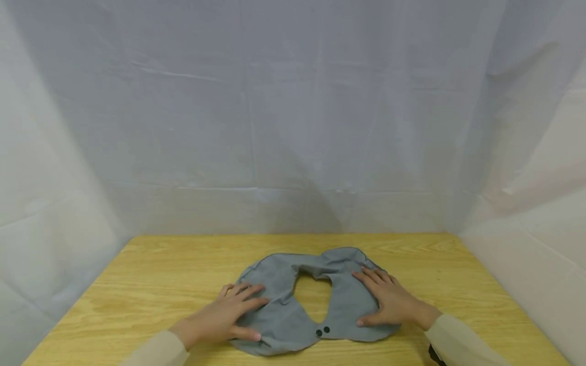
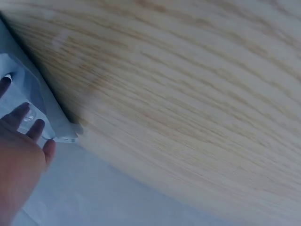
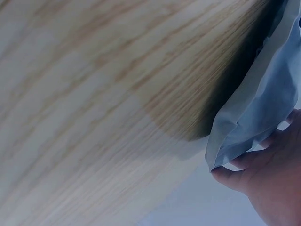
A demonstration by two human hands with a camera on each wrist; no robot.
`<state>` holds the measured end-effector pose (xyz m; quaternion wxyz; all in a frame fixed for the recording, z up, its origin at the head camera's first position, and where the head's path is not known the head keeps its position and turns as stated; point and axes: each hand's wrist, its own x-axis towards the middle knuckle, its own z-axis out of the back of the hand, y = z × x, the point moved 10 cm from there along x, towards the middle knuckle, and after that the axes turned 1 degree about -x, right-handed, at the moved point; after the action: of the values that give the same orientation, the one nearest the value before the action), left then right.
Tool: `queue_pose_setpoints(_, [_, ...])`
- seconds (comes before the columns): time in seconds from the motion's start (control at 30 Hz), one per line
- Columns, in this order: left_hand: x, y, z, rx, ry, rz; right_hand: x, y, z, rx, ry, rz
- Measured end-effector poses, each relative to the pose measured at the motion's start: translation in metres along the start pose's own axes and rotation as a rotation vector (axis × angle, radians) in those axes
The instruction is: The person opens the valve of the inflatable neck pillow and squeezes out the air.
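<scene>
A grey cloth bib [image 1: 274, 325] lies spread on the wooden table, wide and rounded, with a neck hole in its middle. Two black snap buttons [image 1: 322, 331] sit side by side at its near edge, below the hole. My left hand [image 1: 224, 312] rests on the bib's left part, fingers spread. On the right part lies my right hand [image 1: 389, 300], its fingers also spread over the cloth. Both wrist views show the hands, left [image 2: 21, 150] and right [image 3: 273, 174], with fingertips on the bib's fabric, whose edge stands a little off the wood in folds.
The yellow wood-grain table [image 1: 160, 274] reaches back to a pale plastic sheet [image 1: 274, 127] hanging behind it. Similar sheeting [image 1: 540, 218] walls off the right side and the left. Something small and black [image 1: 436, 356] shows by the right sleeve.
</scene>
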<state>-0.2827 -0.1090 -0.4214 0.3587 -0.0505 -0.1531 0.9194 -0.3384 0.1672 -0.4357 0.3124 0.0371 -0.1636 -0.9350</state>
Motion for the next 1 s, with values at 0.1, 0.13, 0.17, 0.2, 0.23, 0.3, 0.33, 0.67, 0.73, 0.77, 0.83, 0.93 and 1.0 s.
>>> queue_pose_setpoints(0.1, [-0.0001,-0.0001,0.0016,0.028,-0.023,-0.035,0.0000,0.0002,-0.0001,-0.002,0.000,-0.005])
queue_pose_setpoints(0.13, [-0.0002,-0.0002,0.0018,0.038,-0.028,-0.042,0.0000,0.0002,-0.0003,-0.003,0.000,-0.006])
queue_pose_setpoints(0.17, [-0.0004,-0.0002,0.0019,0.044,-0.032,-0.047,0.0000,0.0001,-0.0004,-0.006,-0.001,-0.006])
queue_pose_setpoints(0.2, [-0.0006,-0.0003,0.0019,0.050,-0.035,-0.051,-0.0001,0.0002,-0.0004,-0.005,-0.001,-0.006])
queue_pose_setpoints(0.23, [-0.0008,-0.0003,0.0017,0.054,-0.035,-0.053,-0.0001,0.0002,-0.0004,-0.005,-0.001,-0.006])
queue_pose_setpoints(0.3, [-0.0011,-0.0003,0.0012,0.056,-0.031,-0.056,-0.0002,0.0003,-0.0004,0.001,0.002,-0.007])
queue_pose_setpoints(0.33, [-0.0010,-0.0001,0.0009,0.053,-0.026,-0.054,-0.0003,0.0004,-0.0004,0.003,0.004,-0.008])
queue_pose_setpoints(0.67, [0.0004,0.0017,0.0006,-0.003,0.023,-0.027,-0.0007,0.0018,0.0008,0.019,0.013,-0.006])
queue_pose_setpoints(0.73, [-0.0001,0.0021,0.0000,-0.004,0.033,-0.019,-0.0009,0.0023,0.0012,0.022,0.013,-0.006])
queue_pose_setpoints(0.77, [-0.0003,0.0025,-0.0004,-0.005,0.040,-0.013,-0.0010,0.0025,0.0013,0.023,0.012,-0.005])
queue_pose_setpoints(0.83, [-0.0007,0.0030,-0.0010,-0.005,0.051,-0.001,-0.0011,0.0030,0.0017,0.022,0.010,-0.003])
queue_pose_setpoints(0.93, [-0.0010,0.0042,-0.0027,0.003,0.074,0.017,-0.0011,0.0034,0.0020,0.023,0.010,-0.001])
queue_pose_setpoints(1.0, [-0.0013,0.0042,-0.0036,0.015,0.086,0.020,-0.0011,0.0035,0.0022,0.023,0.010,0.001])
